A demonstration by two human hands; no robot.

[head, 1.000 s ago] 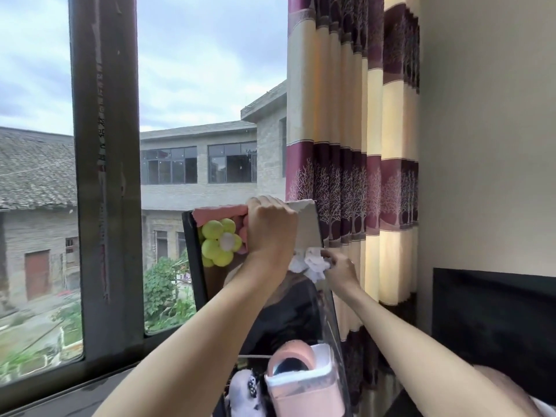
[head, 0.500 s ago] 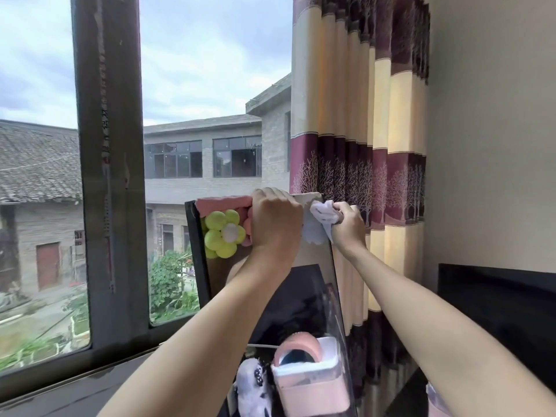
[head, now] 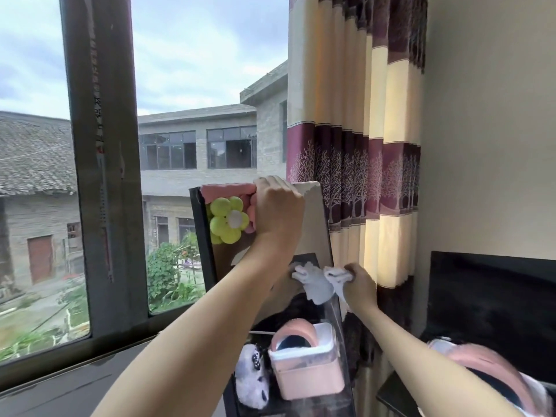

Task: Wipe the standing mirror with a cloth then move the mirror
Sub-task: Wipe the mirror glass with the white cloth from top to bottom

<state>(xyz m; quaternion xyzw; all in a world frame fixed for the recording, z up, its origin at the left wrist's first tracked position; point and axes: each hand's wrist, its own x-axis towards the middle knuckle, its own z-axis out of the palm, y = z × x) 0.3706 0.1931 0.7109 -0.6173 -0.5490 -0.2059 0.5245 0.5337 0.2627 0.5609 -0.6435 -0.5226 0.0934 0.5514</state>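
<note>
Fingers (head: 276, 194) grip mirror (head: 316, 224) top | cloth (head: 338, 276) white, crumpled

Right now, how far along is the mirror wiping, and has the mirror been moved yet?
Mid-wipe. The left hand grips the top edge of the standing mirror, steadying it. The right hand pinches the white cloth against the mirror's right edge, about halfway down. How clean the glass is cannot be told. The mirror stands by the window, so moving it looks still to come.

White cloth (head: 337, 276), black-framed mirror (head: 316, 224)
</note>
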